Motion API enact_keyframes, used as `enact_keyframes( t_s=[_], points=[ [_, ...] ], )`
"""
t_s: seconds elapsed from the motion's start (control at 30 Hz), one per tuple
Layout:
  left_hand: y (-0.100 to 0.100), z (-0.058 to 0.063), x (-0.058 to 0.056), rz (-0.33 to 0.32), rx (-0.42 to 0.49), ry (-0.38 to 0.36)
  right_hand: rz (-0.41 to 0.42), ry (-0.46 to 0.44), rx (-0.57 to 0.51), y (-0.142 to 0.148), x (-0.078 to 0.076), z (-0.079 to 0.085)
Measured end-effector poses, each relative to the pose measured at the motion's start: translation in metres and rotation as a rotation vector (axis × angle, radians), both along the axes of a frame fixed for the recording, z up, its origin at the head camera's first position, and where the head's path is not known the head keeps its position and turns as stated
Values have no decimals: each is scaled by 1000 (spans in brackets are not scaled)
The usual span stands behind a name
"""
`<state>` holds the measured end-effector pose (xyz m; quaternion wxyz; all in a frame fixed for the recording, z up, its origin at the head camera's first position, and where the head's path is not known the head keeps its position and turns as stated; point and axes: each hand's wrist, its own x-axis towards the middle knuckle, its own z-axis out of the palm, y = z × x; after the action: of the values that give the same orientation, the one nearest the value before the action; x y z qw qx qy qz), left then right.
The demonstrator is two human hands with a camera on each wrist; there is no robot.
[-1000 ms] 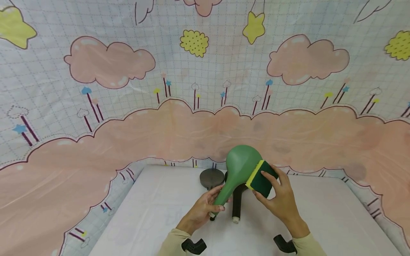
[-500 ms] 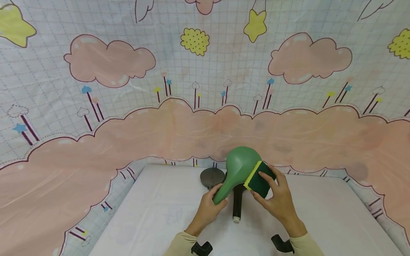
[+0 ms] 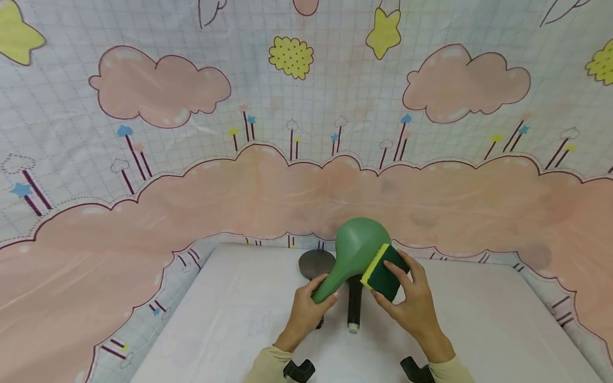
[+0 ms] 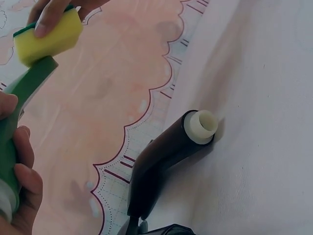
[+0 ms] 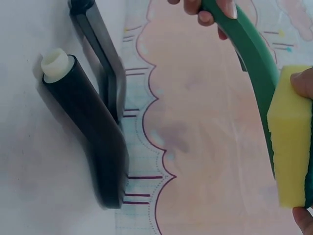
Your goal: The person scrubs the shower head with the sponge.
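Observation:
A green hand-held shower head is raised over the table, its round head toward the far edge with the smooth back facing up. My left hand grips its handle; the white connector end shows beside the palm in the left wrist view. My right hand pinches a yellow and dark green sponge between thumb and fingers. The sponge's yellow face lies against the right rim of the green head. Part of the head's spray side is hidden from the head camera.
Two dark shower heads lie on the white table beyond my hands: one with a grey round head, the other with a black handle and white threaded end. A patterned cloth with pink clouds hangs behind the table.
My left hand has shifted its hold, its back now turned up and covering the handle's end. The sponge has slid slightly down and left along the green rim.

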<state>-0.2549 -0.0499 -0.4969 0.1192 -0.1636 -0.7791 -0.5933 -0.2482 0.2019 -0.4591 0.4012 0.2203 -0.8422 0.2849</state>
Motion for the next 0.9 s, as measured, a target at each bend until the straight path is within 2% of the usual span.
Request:
enact_keyframes(
  t_s=[0.23,0.33,0.47,0.7,0.9],
  points=[
    [-3,3,-1,6,0,30,0,-9,7,1,2,4],
    [-2,8,1,8,-5,6,-14,-32,7,4,2,5],
    [-1,6,2,13,-10,6,-27,-45,9,8,0,3],
    [-4,-1,0,5,-17,53,-19,-13,12,7,-1,-2],
    [-4,-2,2,10,-11,26,3,-18,27,5,2,-2]
  ],
)
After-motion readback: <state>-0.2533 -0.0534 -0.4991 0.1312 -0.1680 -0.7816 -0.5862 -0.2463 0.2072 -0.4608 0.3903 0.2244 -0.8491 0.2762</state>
